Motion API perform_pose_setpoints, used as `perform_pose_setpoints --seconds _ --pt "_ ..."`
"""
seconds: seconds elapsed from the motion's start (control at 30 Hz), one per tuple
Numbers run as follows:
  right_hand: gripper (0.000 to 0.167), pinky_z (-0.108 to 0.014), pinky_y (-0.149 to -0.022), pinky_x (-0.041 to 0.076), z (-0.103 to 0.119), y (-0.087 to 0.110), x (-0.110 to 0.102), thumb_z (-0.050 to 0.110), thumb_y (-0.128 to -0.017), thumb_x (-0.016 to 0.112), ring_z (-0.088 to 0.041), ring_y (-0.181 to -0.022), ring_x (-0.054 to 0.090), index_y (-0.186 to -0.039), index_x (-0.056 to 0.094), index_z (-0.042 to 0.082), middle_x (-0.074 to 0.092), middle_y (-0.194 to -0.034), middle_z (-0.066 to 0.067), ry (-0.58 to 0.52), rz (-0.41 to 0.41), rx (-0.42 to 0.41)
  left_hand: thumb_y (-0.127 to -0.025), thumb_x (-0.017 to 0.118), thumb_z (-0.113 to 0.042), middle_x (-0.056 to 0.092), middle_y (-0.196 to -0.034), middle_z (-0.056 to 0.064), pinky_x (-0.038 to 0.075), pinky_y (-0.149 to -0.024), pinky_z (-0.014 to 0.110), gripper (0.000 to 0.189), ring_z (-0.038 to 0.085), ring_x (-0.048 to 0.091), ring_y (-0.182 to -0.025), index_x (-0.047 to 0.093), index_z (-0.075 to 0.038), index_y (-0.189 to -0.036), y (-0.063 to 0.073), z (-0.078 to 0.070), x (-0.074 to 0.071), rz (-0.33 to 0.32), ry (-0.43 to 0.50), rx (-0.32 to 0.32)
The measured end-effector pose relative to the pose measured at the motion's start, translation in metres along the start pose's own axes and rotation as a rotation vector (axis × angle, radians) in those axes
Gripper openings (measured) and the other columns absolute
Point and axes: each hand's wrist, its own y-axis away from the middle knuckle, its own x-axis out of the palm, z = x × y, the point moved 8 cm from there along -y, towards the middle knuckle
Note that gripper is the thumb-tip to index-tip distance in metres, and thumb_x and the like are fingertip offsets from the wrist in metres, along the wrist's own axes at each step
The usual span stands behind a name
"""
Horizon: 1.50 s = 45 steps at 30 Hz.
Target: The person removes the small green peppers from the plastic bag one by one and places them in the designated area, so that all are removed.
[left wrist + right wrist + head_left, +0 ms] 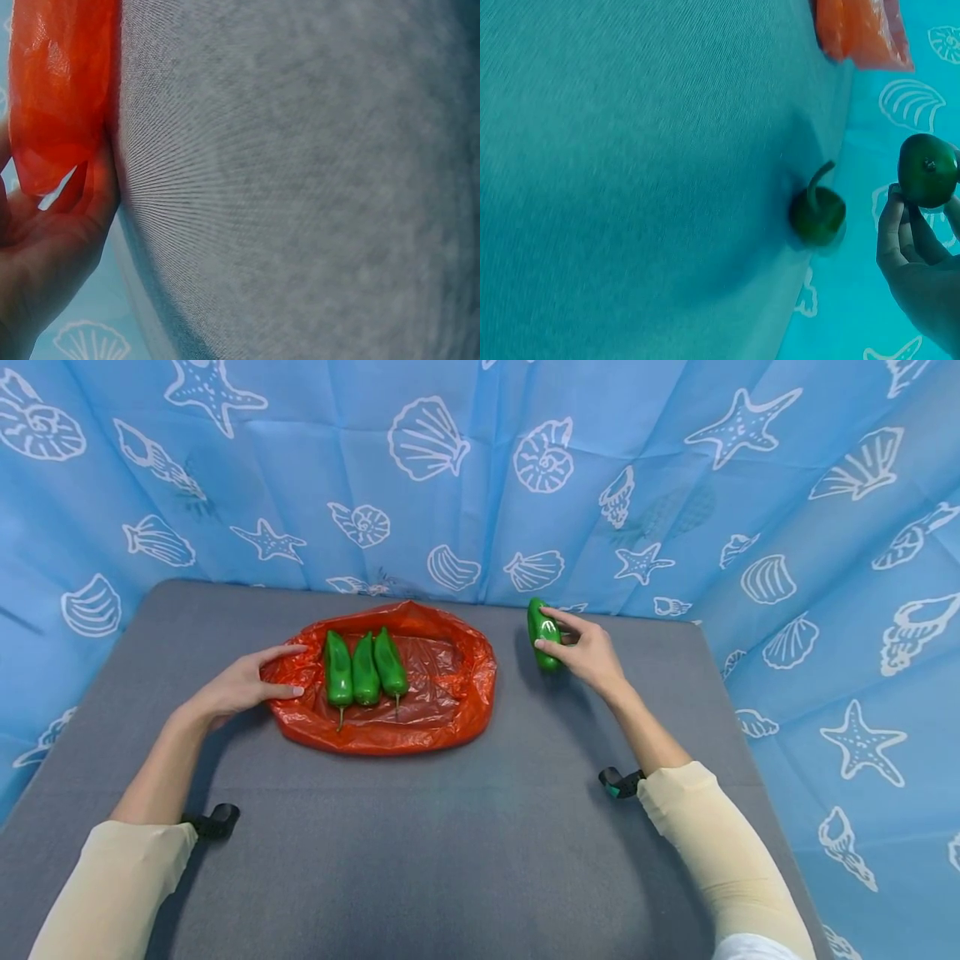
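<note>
On the table lies a red plastic bag [468,693] with its mouth spread wide. Three green peppers [365,672] sit side by side in its left half, two with thin stems showing. My left hand [243,685] holds the bag's left edge, fingers around the film [56,112]. At the right, my right hand [588,652] pinches another green pepper [542,631] between thumb and fingers. From the right wrist, this held pepper [927,171] is raised above the table, its end toward the camera. Below it, a stemmed green pepper [819,216] stands out on the tabletop; the head view hides it.
A grey cloth-covered table [420,852] spreads beneath both arms. Behind it and along the sides hangs a blue curtain [480,468] with white shells and starfish. Black wrist cameras [217,821] are strapped at both sleeves' ends.
</note>
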Motion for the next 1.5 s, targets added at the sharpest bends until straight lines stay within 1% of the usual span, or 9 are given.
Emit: perform_pose_setpoints --seconds 0.17,0.37,0.6,0.77,1.07,1.2,1.33,1.5 --pt "0.056 -0.046 -0.085 0.057 -0.009 -0.002 -0.007 0.028 -0.090 0.076 -0.033 -0.109 0.064 -0.143 0.056 0.024 0.058 -0.135 -0.019 0.018 -0.002 0.017 -0.092 0.072 -0.036 0.005 -0.163 0.025 0.018 -0.113 0.068 0.086 0.049 0.012 -0.146 0.022 -0.019 -0.160 -0.001 -0.001 -0.001 0.005 0.012 0.004" --pt "0.056 -0.047 -0.088 0.056 -0.019 -0.004 -0.014 0.030 -0.090 0.075 -0.034 -0.111 0.064 -0.143 0.056 0.024 0.058 -0.136 -0.020 0.014 -0.005 0.038 -0.092 0.072 -0.034 0.007 -0.163 0.026 0.019 -0.113 0.066 0.085 0.049 0.015 -0.145 0.023 -0.017 -0.159 0.000 -0.001 -0.001 0.001 0.016 0.008" --pt "0.057 -0.048 -0.088 0.055 -0.037 -0.003 -0.023 0.030 -0.092 0.073 -0.035 -0.116 0.062 -0.145 0.053 0.027 0.055 -0.140 -0.018 0.029 -0.013 0.106 -0.092 0.072 -0.035 0.007 -0.163 0.026 0.019 -0.113 0.066 0.085 0.049 0.014 -0.145 0.023 -0.016 -0.159 0.000 -0.002 0.001 0.007 0.007 0.005" --pt "0.058 -0.049 -0.091 0.054 -0.048 -0.005 -0.028 0.030 -0.093 0.072 -0.037 -0.121 0.058 -0.147 0.050 0.028 0.052 -0.144 -0.019 0.041 -0.021 0.140 -0.093 0.071 -0.033 0.008 -0.163 0.026 0.019 -0.113 0.066 0.084 0.049 0.014 -0.146 0.023 -0.015 -0.159 0.000 -0.004 0.001 0.007 0.005 0.013" --pt "0.059 -0.052 -0.094 0.052 -0.058 -0.009 -0.033 0.029 -0.094 0.070 -0.042 -0.124 0.055 -0.149 0.048 0.024 0.050 -0.143 -0.025 0.091 -0.015 0.150 -0.093 0.071 -0.033 0.006 -0.163 0.026 0.017 -0.114 0.067 0.083 0.049 0.012 -0.146 0.024 -0.014 -0.159 0.001 -0.003 0.000 -0.002 0.006 0.011" --pt "0.059 -0.053 -0.094 0.051 -0.064 -0.011 -0.034 0.027 -0.095 0.070 -0.042 -0.125 0.054 -0.149 0.048 0.022 0.051 -0.142 -0.026 0.103 -0.019 0.162 -0.093 0.071 -0.033 0.005 -0.163 0.026 0.017 -0.114 0.066 0.084 0.049 0.011 -0.146 0.023 -0.015 -0.159 0.002 -0.002 0.000 -0.001 0.012 0.015" --pt "0.059 -0.054 -0.096 0.050 -0.070 -0.012 -0.033 0.030 -0.095 0.069 -0.042 -0.126 0.053 -0.149 0.048 0.022 0.051 -0.142 -0.026 0.121 -0.017 0.167 -0.093 0.071 -0.033 0.006 -0.163 0.026 0.017 -0.114 0.066 0.084 0.049 0.011 -0.146 0.022 -0.015 -0.159 0.002 -0.001 0.000 0.006 0.013 0.013" --pt "0.058 -0.053 -0.100 0.047 -0.078 -0.013 -0.032 0.032 -0.094 0.070 -0.040 -0.127 0.052 -0.148 0.049 0.022 0.051 -0.142 -0.025 0.120 -0.020 0.174 -0.093 0.071 -0.034 0.004 -0.163 0.025 0.018 -0.114 0.066 0.084 0.049 0.010 -0.146 0.022 -0.016 -0.159 0.002 -0.002 0.000 0.009 0.014 0.000"
